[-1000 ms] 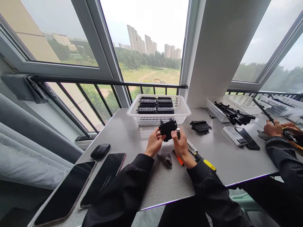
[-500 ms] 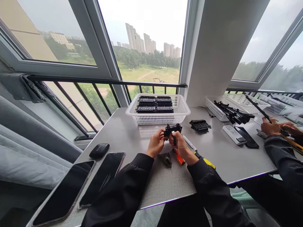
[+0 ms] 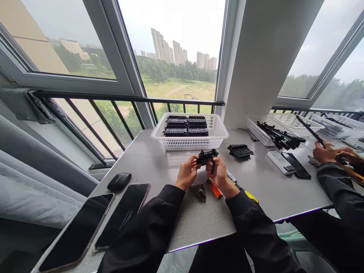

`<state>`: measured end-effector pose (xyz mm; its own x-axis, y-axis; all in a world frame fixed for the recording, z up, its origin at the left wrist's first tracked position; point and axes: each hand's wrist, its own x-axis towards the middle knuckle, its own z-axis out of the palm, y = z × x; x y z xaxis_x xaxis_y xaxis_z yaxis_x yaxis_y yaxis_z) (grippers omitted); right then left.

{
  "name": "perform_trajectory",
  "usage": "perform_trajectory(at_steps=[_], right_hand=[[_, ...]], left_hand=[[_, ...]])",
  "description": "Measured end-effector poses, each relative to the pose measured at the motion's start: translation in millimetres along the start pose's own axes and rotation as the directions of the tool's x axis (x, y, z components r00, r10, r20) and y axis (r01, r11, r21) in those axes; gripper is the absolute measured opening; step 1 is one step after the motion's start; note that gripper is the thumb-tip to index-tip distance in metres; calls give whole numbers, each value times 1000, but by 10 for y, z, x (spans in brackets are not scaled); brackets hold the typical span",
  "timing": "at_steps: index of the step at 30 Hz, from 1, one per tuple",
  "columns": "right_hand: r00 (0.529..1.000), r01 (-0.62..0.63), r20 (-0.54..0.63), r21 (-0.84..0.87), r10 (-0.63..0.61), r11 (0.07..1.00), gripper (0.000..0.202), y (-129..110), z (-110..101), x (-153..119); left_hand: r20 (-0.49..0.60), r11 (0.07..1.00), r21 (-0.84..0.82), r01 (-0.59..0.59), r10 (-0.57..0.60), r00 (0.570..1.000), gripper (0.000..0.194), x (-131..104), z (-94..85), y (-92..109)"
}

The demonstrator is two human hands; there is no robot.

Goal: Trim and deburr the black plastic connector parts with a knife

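A black toothed plastic part (image 3: 205,157) is held up between both hands over the table. My left hand (image 3: 187,172) grips its left end. My right hand (image 3: 219,174) is closed round its right end, where a small black piece points downward. Below them lie an orange-handled tool (image 3: 214,188) and a crumpled dark scrap (image 3: 199,192). A white-and-yellow tool lies partly under my right wrist. Behind my hands, a white basket (image 3: 192,144) holds several similar black parts (image 3: 186,125). Another black part (image 3: 240,151) lies on the table to the right.
Two phones (image 3: 76,231) (image 3: 123,216) and a black case (image 3: 119,182) lie at the left. At the right are a white device (image 3: 280,161), a dark phone (image 3: 297,165), more baskets (image 3: 260,132) and another person's hands (image 3: 324,152) with a long black part (image 3: 309,129).
The black part has tilted between my hands, and its small piece now points down more visibly. My right hand has shifted slightly right and turned. The other person's hands have barely moved.
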<state>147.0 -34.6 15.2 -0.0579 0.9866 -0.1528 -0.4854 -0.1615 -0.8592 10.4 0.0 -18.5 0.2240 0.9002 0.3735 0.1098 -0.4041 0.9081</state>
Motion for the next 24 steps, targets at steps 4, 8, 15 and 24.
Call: perform_trajectory(at_steps=[4,8,15,24], right_hand=[[1000,-25,16,-29,26,999,27,16,15,-8],[994,-23,105,-59,29,998,29,17,62,-57],[981,171,-93,28,-168,985,33,6,25,7],[977,-25,-204,152,56,988,35,-3,-86,73]], left_hand=[[7,1000,-17,-4,4,1000,18,-6,9,13],[6,1000,-6,-25,25,1000,22,-7,16,27],[-167,997,-14,75,-76,983,23,19,-22,48],[-199,956,-294,22,-84,976,43,114,-41,-24]])
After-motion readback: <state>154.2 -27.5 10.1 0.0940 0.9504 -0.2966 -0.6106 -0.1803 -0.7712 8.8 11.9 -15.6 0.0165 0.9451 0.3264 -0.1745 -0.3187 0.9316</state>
